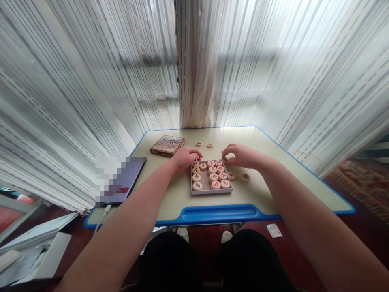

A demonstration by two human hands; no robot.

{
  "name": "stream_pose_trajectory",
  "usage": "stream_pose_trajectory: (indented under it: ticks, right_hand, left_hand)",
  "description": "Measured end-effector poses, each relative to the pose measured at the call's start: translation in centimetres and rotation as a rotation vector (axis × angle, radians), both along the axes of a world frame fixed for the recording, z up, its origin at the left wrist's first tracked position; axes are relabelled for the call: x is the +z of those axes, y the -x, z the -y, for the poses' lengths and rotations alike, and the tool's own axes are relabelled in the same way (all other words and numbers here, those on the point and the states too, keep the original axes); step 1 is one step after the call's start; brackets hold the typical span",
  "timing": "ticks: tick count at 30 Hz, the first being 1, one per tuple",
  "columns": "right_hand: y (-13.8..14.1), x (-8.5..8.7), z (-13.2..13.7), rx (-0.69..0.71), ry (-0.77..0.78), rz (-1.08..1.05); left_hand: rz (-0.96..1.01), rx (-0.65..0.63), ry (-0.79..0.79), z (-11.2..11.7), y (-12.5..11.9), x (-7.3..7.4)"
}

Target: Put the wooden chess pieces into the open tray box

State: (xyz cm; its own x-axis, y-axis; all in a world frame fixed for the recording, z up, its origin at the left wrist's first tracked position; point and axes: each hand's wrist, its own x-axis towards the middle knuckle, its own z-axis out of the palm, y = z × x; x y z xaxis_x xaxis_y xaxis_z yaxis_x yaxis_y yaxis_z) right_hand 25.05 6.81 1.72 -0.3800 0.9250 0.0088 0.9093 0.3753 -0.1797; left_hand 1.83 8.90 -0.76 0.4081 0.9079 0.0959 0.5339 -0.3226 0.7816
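Observation:
A shallow open box (212,192) holds round wooden Chinese chess pieces. Black-marked ones such as this chess piece (197,185) line its left side, and red-marked ones such as this chess piece (215,185) fill two columns on the right. At the box's far left corner is my left hand (187,157), fingers loosely bent and partly apart, close to the rim and the top black piece. My right hand (238,155) is just beyond the far right corner, fingers curled down among loose pieces; what lies between its fingertips is hidden.
Loose chess pieces (210,145) lie beyond the box, and another chess piece (245,177) lies to its right. A brown patterned box lid (167,145) sits at the back left. A tablet (133,178) with a cable (105,213) is at the left edge of the blue-rimmed table (273,198).

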Motion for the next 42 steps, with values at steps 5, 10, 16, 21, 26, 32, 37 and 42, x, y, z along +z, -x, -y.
stream_pose_trajectory:
  ticks: [5, 10, 16, 21, 26, 32, 37, 42]
  right_hand:
    - [0.1, -0.3, -0.2, -0.061, -0.053, -0.093]
    - [2.9, -0.3, 1.2, 0.008, -0.183, -0.363]
    - [5.8, -1.4, 2.1, 0.182, -0.218, -0.382]
    - [5.9, -1.5, 1.8, 0.163, -0.252, -0.304]
    - [6.2, -1.7, 1.8, 0.166, -0.275, -0.200]
    - [6.4, -2.0, 1.7, 0.149, -0.260, -0.142]
    - [6.4, -1.7, 1.8, 0.153, -0.260, -0.169]
    - [6.4, -1.6, 1.7, 0.156, -0.245, -0.167]
  left_hand:
    - [0.001, 0.011, 0.024, 0.1, 0.0, 0.2]
    - [-0.002, -0.008, -0.014, 0.0, 0.1, 0.0]
    - [-0.031, -0.046, -0.097, -0.5, 0.0, -0.4]
    - [-0.040, -0.058, -0.093, -0.3, 0.0, -0.1]
    - [-0.042, -0.061, -0.106, -0.2, -0.1, 0.0]
    - [-0.028, -0.033, -0.090, -0.2, -0.1, 0.0]
    - [-0.038, -0.038, -0.101, -0.2, -0.1, 0.0]
    - [-0.046, -0.035, -0.101, -0.4, -0.1, -0.2]
